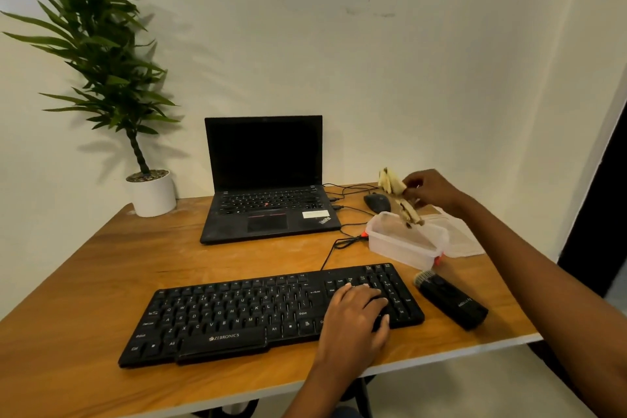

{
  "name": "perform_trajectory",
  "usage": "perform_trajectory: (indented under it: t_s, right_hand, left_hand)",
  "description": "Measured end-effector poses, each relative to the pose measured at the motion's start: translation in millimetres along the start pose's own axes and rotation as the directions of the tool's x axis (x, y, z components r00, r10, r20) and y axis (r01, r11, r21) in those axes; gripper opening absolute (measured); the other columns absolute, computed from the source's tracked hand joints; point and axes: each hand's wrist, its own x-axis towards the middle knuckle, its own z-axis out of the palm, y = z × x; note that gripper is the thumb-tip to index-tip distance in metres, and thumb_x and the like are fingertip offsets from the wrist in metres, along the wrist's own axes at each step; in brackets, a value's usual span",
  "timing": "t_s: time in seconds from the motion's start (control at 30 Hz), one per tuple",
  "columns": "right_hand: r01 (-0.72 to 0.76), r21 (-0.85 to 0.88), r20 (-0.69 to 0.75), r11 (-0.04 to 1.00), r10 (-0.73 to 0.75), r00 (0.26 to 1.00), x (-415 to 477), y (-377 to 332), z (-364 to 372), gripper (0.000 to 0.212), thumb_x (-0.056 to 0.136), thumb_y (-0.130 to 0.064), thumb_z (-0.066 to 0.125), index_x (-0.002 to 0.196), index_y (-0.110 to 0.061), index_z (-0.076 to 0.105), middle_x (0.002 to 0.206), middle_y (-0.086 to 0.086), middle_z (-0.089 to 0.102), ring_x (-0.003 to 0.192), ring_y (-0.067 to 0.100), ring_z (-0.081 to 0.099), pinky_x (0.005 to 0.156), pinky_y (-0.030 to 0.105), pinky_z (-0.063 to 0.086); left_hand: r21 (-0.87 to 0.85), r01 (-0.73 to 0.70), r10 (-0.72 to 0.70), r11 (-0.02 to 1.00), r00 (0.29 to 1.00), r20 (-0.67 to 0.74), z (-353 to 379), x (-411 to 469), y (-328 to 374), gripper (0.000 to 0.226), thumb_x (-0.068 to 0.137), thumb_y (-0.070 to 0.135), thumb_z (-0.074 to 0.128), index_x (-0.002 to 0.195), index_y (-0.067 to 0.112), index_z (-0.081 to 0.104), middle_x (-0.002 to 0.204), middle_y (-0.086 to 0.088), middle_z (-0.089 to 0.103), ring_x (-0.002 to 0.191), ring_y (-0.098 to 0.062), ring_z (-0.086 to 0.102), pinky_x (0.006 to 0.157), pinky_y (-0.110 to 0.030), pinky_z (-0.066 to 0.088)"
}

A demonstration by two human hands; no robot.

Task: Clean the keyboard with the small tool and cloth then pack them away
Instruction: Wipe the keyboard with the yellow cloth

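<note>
Our cloth (393,182), yellowish and bunched, hangs pinched in our right hand (430,193), held up over the clear container (403,244). The small tool (451,303) lies on the worktop (84,282) just right of the keyboard (237,316), touched by neither hand. Our left hand (356,314) rests with relaxed fingers on the keyboard's right end, holding nothing.

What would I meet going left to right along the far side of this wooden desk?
First a green leafy plant in a white round pot → open black laptop → black computer mouse → right hand pinching a pale yellow cloth.
</note>
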Motion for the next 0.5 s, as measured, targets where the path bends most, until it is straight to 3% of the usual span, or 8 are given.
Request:
perform_trajectory:
  t_s: [0.1, 0.2, 0.23, 0.33, 0.37, 0.43, 0.5]
  right_hand:
    - [0.01, 0.438, 0.022, 0.899, -0.022, 1.0, -27, -30, -6, 0.016, 0.086, 0.003, 0.056, 0.099, -0.001, 0.063, 0.087, 0.01, 0.066, 0.076, 0.017, 0.063, 0.066, 0.027, 0.055]
    - [-0.057, 0.803, 0.081, 0.593, -0.013, 0.997, -57, -38, 7, 0.009, 0.08, -0.003, 0.061, 0.089, -0.005, 0.06, 0.072, 0.002, 0.068, 0.073, 0.017, 0.062, 0.059, 0.024, 0.055]
    - [-0.094, 0.882, 0.112, 0.462, -0.011, 0.994, -63, -33, 16, 0.024, 0.07, -0.008, 0.071, 0.09, -0.004, 0.059, 0.077, 0.005, 0.068, 0.078, 0.021, 0.061, 0.064, 0.026, 0.056]
    - [-0.236, 0.961, 0.233, 0.146, 0.042, 0.972, -83, -20, 49, 0.088, 0.039, -0.016, 0.088, 0.12, -0.005, 0.057, 0.115, 0.013, 0.061, 0.106, 0.03, 0.059, 0.096, 0.043, 0.047]
    - [-0.247, 0.966, 0.243, 0.081, 0.06, 0.968, -90, -20, 59, 0.097, 0.035, -0.018, 0.089, 0.125, -0.007, 0.054, 0.12, 0.014, 0.058, 0.108, 0.03, 0.057, 0.098, 0.047, 0.045]
    - [-0.228, 0.971, 0.235, -0.071, 0.11, 0.966, -102, -17, 77, 0.091, 0.036, -0.022, 0.088, 0.121, -0.013, 0.056, 0.119, 0.013, 0.059, 0.105, 0.031, 0.058, 0.085, 0.05, 0.052]
    - [-0.164, 0.968, 0.194, -0.189, 0.149, 0.97, -113, -17, 89, 0.072, 0.054, -0.036, 0.077, 0.121, -0.016, 0.059, 0.12, 0.016, 0.061, 0.105, 0.033, 0.059, 0.076, 0.049, 0.056]
  left_hand:
    - [-0.007, -0.002, 0.002, 1.0, 1.0, -0.011, -3, 0, 0, 0.027, 0.084, 0.038, 0.047, 0.1, 0.032, 0.069, 0.104, 0.018, 0.064, 0.104, 0.002, 0.055, 0.101, -0.024, 0.04]
    - [-0.026, -0.001, 0.0, 1.0, 0.998, -0.059, -4, -2, -1, 0.024, 0.086, 0.033, 0.05, 0.102, 0.03, 0.067, 0.106, 0.017, 0.063, 0.105, 0.002, 0.053, 0.107, -0.024, 0.032]
    - [-0.027, 0.002, -0.004, 1.0, 0.997, -0.075, -5, -3, -2, 0.023, 0.086, 0.031, 0.05, 0.103, 0.03, 0.067, 0.106, 0.016, 0.063, 0.105, 0.002, 0.053, 0.107, -0.025, 0.032]
    - [-0.029, 0.012, -0.016, 1.0, 0.991, -0.132, -10, -6, -9, 0.023, 0.086, 0.028, 0.051, 0.102, 0.028, 0.068, 0.105, 0.015, 0.064, 0.104, 0.001, 0.053, 0.106, -0.028, 0.035]
    - [-0.032, 0.018, -0.023, 0.999, 0.988, -0.152, -11, -8, -13, 0.023, 0.086, 0.026, 0.051, 0.101, 0.026, 0.069, 0.104, 0.014, 0.064, 0.104, 0.001, 0.053, 0.107, -0.028, 0.034]
    - [-0.02, 0.042, -0.045, 0.999, 0.981, -0.188, -16, -12, -22, 0.024, 0.085, 0.024, 0.051, 0.1, 0.025, 0.07, 0.103, 0.013, 0.065, 0.104, 0.0, 0.053, 0.108, -0.03, 0.031]
    - [0.011, 0.074, -0.07, 0.997, 0.973, -0.219, -21, -17, -30, 0.025, 0.085, 0.024, 0.05, 0.099, 0.025, 0.07, 0.103, 0.013, 0.065, 0.104, 0.0, 0.053, 0.107, -0.032, 0.03]
